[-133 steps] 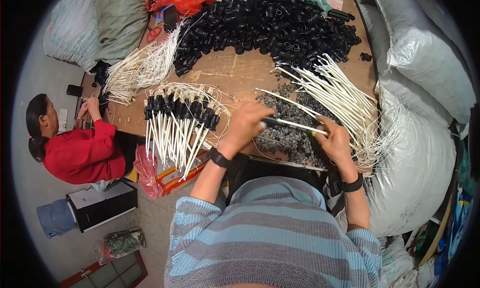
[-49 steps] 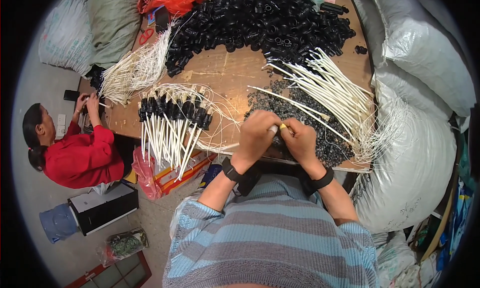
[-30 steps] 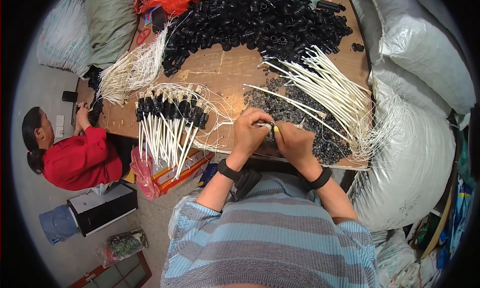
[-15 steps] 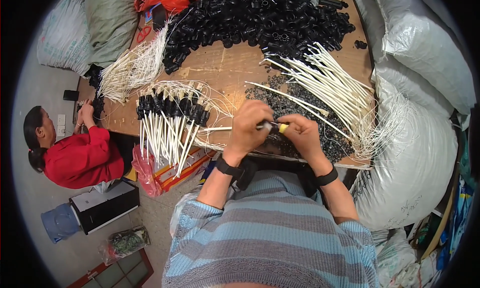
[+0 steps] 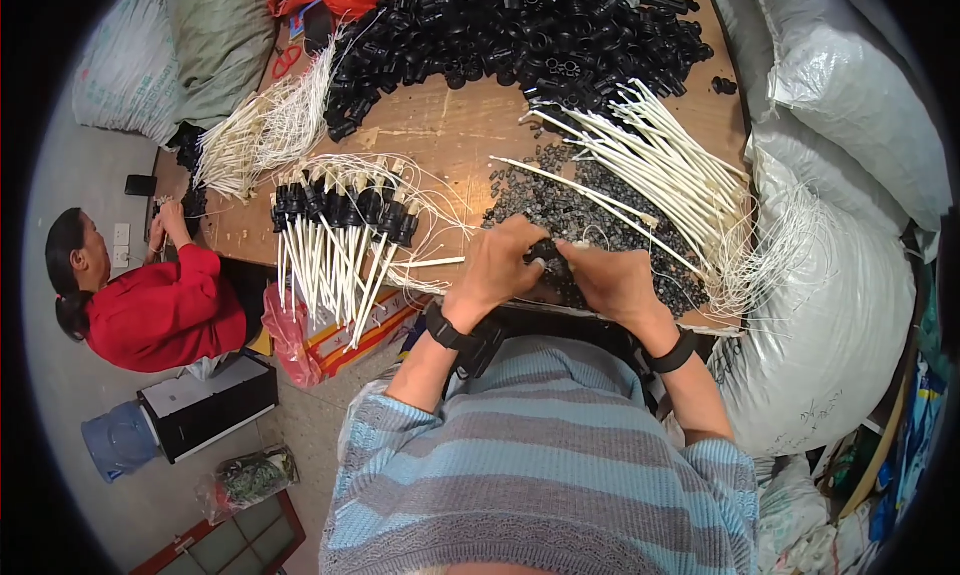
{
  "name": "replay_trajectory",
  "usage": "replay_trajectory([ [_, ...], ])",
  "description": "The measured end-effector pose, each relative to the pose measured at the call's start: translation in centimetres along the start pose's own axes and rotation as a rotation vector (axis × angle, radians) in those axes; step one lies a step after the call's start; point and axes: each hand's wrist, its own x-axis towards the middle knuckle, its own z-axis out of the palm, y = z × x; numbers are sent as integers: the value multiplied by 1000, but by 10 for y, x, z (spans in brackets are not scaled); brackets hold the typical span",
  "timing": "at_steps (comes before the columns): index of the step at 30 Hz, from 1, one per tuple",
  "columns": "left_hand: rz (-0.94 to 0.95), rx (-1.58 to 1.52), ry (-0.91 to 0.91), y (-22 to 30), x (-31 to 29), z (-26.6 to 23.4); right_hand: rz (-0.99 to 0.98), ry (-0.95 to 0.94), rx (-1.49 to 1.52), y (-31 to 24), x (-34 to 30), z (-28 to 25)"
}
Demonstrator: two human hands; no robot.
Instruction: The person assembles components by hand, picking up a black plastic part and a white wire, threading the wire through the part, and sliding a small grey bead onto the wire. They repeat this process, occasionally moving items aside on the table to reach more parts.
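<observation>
Close together at the table's near edge, my left hand and my right hand meet around a small black plastic fitting. The left fingers are closed on the fitting. My right hand is closed right against it, with its fingertips partly hidden. A white rod lies beside my left hand; I cannot tell whether it joins the fitting. Under and beyond my hands spread many tiny dark pieces. To the left sits a bunch of white rods with black fittings and thin wires.
Black plastic parts are heaped along the table's far side. Bare white rods with wires lie right, another wire bundle far left. Stuffed white sacks crowd the right edge. A person in red works at left.
Both hands have turned around the fitting, my right hand tipping over with its back upward. The yellow bit seen at the right fingertips is now out of sight.
</observation>
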Motion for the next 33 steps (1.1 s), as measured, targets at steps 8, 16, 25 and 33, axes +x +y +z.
replay_trajectory([
  [8, 275, 204, -59, 16, 2, -1, 517, -455, 782, 17, 26, -20],
  [16, 306, 212, -34, 15, -11, -8, 541, -411, 914, 1, 23, -3],
  [25, 284, 281, 5, 1, -32, -11, 487, -330, 821, -9, 23, 30],
  [33, -73, -58, 103, -2, -53, -17, 191, 168, 197, -53, 3, 3],
])
